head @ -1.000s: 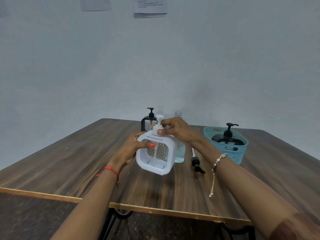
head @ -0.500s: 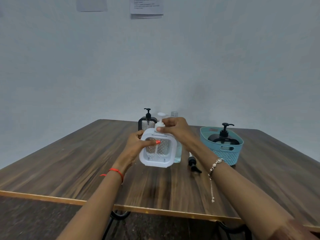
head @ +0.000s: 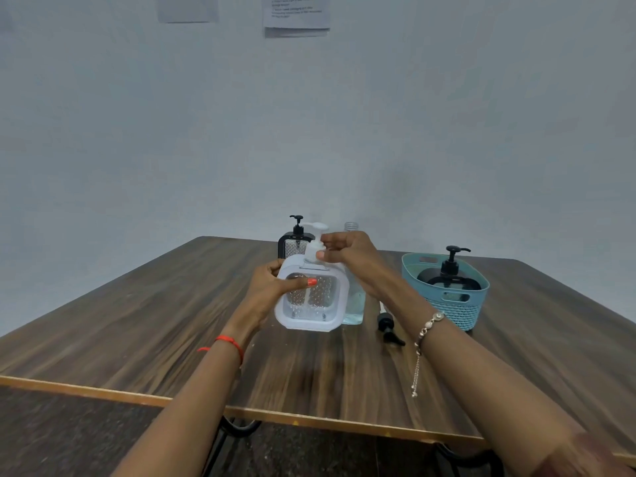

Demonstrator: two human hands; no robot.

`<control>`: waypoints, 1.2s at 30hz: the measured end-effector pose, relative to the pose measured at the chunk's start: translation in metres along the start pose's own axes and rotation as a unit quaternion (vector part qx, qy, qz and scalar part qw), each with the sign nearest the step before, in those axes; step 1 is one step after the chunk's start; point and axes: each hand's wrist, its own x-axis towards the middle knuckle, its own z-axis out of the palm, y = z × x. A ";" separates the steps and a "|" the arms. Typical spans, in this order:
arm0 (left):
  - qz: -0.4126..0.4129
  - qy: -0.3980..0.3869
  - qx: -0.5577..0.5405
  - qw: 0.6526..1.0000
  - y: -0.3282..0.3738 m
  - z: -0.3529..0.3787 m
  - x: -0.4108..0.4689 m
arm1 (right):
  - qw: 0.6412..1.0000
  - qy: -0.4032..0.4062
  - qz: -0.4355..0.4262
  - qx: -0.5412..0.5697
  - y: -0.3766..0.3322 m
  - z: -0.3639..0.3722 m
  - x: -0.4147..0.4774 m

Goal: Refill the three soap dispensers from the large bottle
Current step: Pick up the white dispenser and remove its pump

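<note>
- The right grip (head: 347,256) pinches the neck of the white dispenser (head: 311,304) with thumb and fingertips, just under its white pump head (head: 318,227).
- The left grip (head: 272,290) wraps the dispenser's left side, thumb across the front window, and holds the body steady.
- The dispenser's long axis runs up from the body to the pump, leaning slightly. The pump therefore lies straight above the left grip and directly in the right grip. I judge the step in hand to be unscrewing the pump, with the right grip turning and then lifting along that axis.
- I cannot tell whether the dispenser's base touches the bench (head: 172,321). It sits around the bench's middle, well in from the near edge.
- The large bottle (head: 354,304) stands just behind and to the right of the dispenser with its neck uncapped. It is nearer the right grip and partly hidden.
- A loose black pump (head: 387,325) lies flat on the bench just right of the bottle, under the right forearm. The arm could brush it on a reach.
- A black dispenser (head: 294,247) stands behind, near the far edge.
- A teal basket (head: 481,284) toward the right edge holds another black dispenser (head: 451,270), well apart.
</note>
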 end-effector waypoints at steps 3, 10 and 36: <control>0.004 -0.005 -0.006 1.000 0.003 -0.001 0.001 | 1.000 -0.014 -0.006 0.007 0.000 0.001 0.001; 0.003 0.011 0.014 1.000 0.003 0.000 -0.001 | 0.983 0.032 -0.044 -0.175 0.002 0.011 -0.001; 0.004 0.231 -0.033 0.972 -0.016 -0.034 0.011 | 0.847 -0.160 -0.239 -0.447 0.111 0.026 -0.019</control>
